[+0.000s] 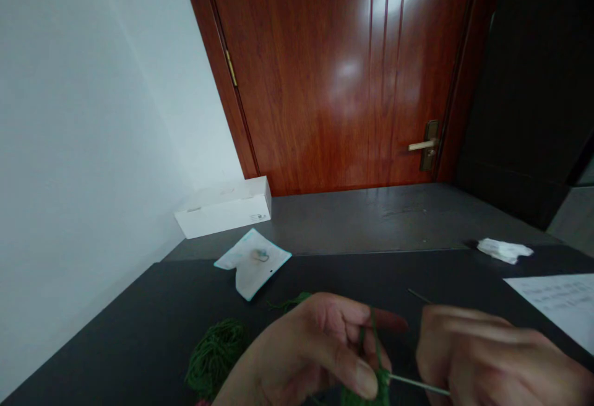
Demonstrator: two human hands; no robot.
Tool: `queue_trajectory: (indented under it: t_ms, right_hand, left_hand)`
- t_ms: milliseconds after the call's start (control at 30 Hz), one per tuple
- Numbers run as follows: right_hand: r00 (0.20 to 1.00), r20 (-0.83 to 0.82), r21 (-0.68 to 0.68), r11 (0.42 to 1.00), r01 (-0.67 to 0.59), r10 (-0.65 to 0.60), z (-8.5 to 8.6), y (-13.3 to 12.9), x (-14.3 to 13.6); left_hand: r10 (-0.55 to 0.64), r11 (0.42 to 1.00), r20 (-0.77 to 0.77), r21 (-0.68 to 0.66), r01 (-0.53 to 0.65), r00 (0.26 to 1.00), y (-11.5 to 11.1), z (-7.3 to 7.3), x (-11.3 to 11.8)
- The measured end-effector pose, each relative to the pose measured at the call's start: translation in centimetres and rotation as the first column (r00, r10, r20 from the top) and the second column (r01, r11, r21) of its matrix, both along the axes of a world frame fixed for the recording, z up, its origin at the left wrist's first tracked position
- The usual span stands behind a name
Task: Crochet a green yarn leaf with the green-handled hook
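Note:
My left hand [325, 344] pinches a small piece of green crochet work [378, 390] between thumb and fingers, at the bottom of the view. A strand of green yarn [375, 338] runs taut from the raised index finger down to the piece. My right hand [496, 356], smeared by motion, is closed round a thin metal crochet hook [417, 384]. The hook reaches left to the work's edge; its tip is hidden there. A ball of green yarn [216, 356] lies left of my left wrist. More green yarn [294, 301] shows behind that hand.
On the dark table [352, 270] lie an opened white packet [253, 263], a crumpled white wrapper [503, 249] and a printed sheet [561, 301]. A thin rod [419, 296] shows beyond my right hand. A white box [227, 208] stands by the wall, before a wooden door [325, 84].

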State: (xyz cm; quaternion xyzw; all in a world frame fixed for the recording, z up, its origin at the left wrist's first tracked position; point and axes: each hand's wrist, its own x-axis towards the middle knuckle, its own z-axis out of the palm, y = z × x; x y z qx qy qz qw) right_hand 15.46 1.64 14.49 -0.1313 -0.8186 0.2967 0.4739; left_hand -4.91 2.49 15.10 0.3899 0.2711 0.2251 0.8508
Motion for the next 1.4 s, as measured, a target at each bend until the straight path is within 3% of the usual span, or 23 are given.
queue_trajectory:
  t_ms: [33, 100, 200, 300, 400, 467, 600, 667, 733, 867, 967, 1067, 1167, 1267, 1333, 1400]
  right_hand:
    - [1.0, 0.003, 0.065, 0.998, -0.012, 0.012, 0.1, 0.0, 0.1]
    - [0.999, -0.021, 0.046, 0.998, -0.032, 0.033, 0.1, 0.0, 0.1]
    - [0.992, -0.121, -0.221, 0.973, -0.069, 0.043, -0.5, -0.3, -0.4]
    - [0.973, -0.23, -0.545, 0.83, -0.121, -0.009, -1.1, -0.5, -1.1]
    - [0.958, -0.282, -0.671, 0.724, -0.161, -0.049, -1.2, -0.5, -1.4]
    - [0.957, -0.285, -0.648, 0.746, -0.154, -0.05, -1.2, -0.4, -1.2]
    - [0.983, -0.181, -0.419, 0.901, -0.113, 0.039, -1.0, -0.3, -0.6]
    - [0.983, -0.181, -0.446, 0.889, -0.106, 0.026, -0.9, -0.3, -0.6]
    - [0.97, -0.24, -0.601, 0.792, -0.11, -0.047, -0.6, -0.4, -0.9]
    - [0.935, -0.31, -0.836, 0.518, -0.182, -0.172, 0.0, -0.4, -1.7]
    - [0.909, -0.357, -0.9, 0.339, -0.273, -0.217, 0.3, -0.2, -2.2]
    - [0.873, -0.416, -0.906, 0.202, -0.373, -0.256, 0.1, 0.0, -2.3]
    - [0.842, -0.461, -0.887, 0.116, -0.447, -0.279, -0.2, 0.0, -2.4]
    - [0.819, -0.498, -0.864, 0.076, -0.498, -0.285, -0.3, -0.1, -2.6]
    - [0.822, -0.493, -0.865, 0.064, -0.497, -0.285, -0.1, -0.2, -2.8]
    - [0.836, -0.468, -0.883, 0.104, -0.458, -0.285, 0.1, -0.4, -2.8]
  left_hand:
    - [-0.006, 1.0, 0.026, -0.023, 0.006, 1.0, 0.1, -0.3, 0.1]
    - [-0.02, 0.999, 0.061, -0.034, 0.022, 0.998, 0.2, -0.7, 0.1]
    - [-0.046, 0.999, 0.058, -0.013, 0.046, 0.997, 0.3, -0.8, 0.1]
    - [-0.066, 0.998, 0.028, 0.014, 0.065, 0.997, 0.3, -0.6, 0.0]
    - [-0.076, 0.996, 0.023, 0.043, 0.075, 0.997, 0.4, -0.6, -0.2]
    - [-0.07, 0.997, 0.035, 0.044, 0.068, 0.997, 0.5, -0.6, -0.3]
    - [-0.077, 0.997, 0.058, 0.015, 0.077, 0.995, 0.5, -0.5, -0.3]
    - [-0.08, 0.997, 0.058, 0.017, 0.079, 0.995, 0.5, -0.3, -0.2]
    - [-0.046, 0.998, 0.039, 0.048, 0.045, 0.998, 0.5, 0.0, -0.2]
    - [0.129, 0.98, -0.038, 0.16, -0.121, 0.991, 0.0, 0.4, 0.0]
    - [0.289, 0.93, -0.05, 0.253, -0.268, 0.956, -0.5, 0.5, 0.2]
    - [0.382, 0.876, -0.02, 0.325, -0.355, 0.924, -1.1, 0.5, 0.6]
    - [0.445, 0.839, 0.007, 0.347, -0.419, 0.896, -1.6, 0.8, 0.9]
    - [0.469, 0.824, 0.017, 0.35, -0.445, 0.883, -1.9, 1.1, 1.1]
    - [0.466, 0.827, 0.022, 0.345, -0.444, 0.885, -2.0, 1.2, 1.1]
    - [0.455, 0.837, 0.013, 0.335, -0.432, 0.891, -2.0, 1.3, 1.1]
